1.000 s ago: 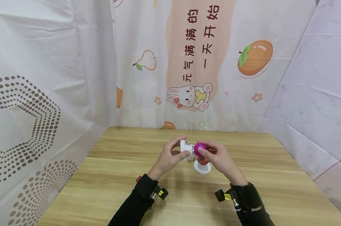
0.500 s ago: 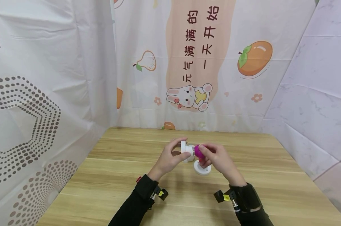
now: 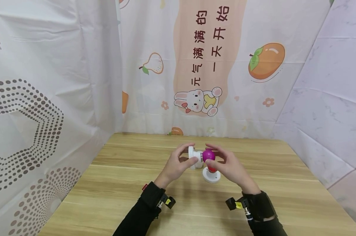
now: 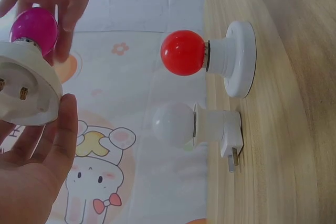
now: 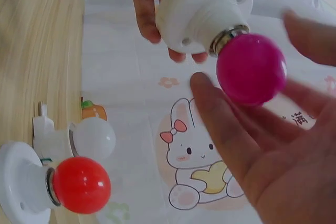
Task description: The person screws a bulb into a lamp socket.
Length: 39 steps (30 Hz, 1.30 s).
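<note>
My left hand (image 3: 178,164) grips a white round lamp holder (image 5: 202,11) by its base, raised above the table and turned sideways. A magenta light bulb (image 5: 252,69) sits in the holder's mouth, with its metal screw collar partly showing. Around the bulb is my right hand (image 3: 229,165), fingers and thumb spread; in the right wrist view they stand apart from the glass and look blurred. The left wrist view shows the holder's underside with brass contacts.
A red bulb (image 4: 182,52) stands upright in a white round holder (image 4: 241,59) on the wooden table (image 3: 121,196). Behind it stands a white bulb (image 4: 173,124) in a white plug-in socket (image 4: 223,129). Printed curtains (image 3: 148,98) hang at the back and sides.
Half a second ago my right fingers pinched the magenta bulb, lower and turned; now they have spread away from it. The left hand and holder have stayed nearly still.
</note>
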Each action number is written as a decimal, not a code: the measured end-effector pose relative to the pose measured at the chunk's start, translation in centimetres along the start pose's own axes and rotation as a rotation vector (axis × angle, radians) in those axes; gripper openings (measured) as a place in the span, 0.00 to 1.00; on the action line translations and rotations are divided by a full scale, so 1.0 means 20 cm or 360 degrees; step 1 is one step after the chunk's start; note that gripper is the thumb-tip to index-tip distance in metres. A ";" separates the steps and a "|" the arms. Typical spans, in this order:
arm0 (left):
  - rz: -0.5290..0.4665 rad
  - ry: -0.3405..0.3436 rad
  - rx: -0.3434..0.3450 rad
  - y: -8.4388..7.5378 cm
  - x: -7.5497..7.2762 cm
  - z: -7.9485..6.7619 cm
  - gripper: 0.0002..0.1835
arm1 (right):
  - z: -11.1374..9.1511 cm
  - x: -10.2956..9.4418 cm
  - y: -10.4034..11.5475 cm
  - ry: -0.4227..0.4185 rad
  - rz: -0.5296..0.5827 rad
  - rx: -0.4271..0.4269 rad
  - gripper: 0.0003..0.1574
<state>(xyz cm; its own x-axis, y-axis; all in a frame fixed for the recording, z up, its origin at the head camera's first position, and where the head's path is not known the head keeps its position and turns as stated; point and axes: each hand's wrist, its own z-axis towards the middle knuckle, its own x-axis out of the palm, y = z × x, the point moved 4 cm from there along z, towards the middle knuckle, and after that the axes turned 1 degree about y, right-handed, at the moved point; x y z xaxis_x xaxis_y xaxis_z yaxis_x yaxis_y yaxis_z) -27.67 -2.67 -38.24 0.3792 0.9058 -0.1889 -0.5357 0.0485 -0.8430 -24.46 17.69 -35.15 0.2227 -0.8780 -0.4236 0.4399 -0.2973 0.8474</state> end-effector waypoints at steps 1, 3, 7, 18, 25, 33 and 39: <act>-0.0003 -0.0001 -0.0003 0.00 0.00 0.00 0.34 | 0.00 0.00 0.00 0.0019 0.0013 -0.0051 0.36; -0.0006 -0.0004 -0.0010 0.00 0.00 0.00 0.33 | 0.00 0.00 0.01 0.0056 0.0059 -0.0146 0.37; -0.0002 -0.0018 -0.0016 0.01 -0.01 0.00 0.32 | 0.00 0.00 0.02 0.0080 0.0104 -0.0223 0.33; 0.0001 -0.0034 -0.0029 0.00 -0.01 0.00 0.33 | 0.01 0.00 0.01 0.0036 0.0040 -0.0168 0.28; -0.0002 -0.0020 -0.0001 0.01 -0.01 0.01 0.33 | 0.00 0.00 0.00 0.0014 0.0032 -0.0137 0.28; -0.0014 -0.0001 0.0004 0.01 0.00 0.01 0.33 | 0.00 0.00 0.01 -0.0012 -0.0004 -0.0109 0.28; -0.0036 0.0012 0.0000 0.00 0.00 0.00 0.34 | 0.00 0.00 0.01 -0.0025 -0.0042 -0.0088 0.28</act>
<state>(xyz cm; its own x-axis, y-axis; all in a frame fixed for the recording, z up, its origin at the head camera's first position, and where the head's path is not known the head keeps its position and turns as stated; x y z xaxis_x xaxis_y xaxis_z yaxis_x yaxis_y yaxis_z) -27.71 -2.65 -38.29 0.3970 0.9013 -0.1734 -0.5270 0.0692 -0.8470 -24.40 17.70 -34.99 0.1966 -0.8761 -0.4403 0.4929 -0.2999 0.8168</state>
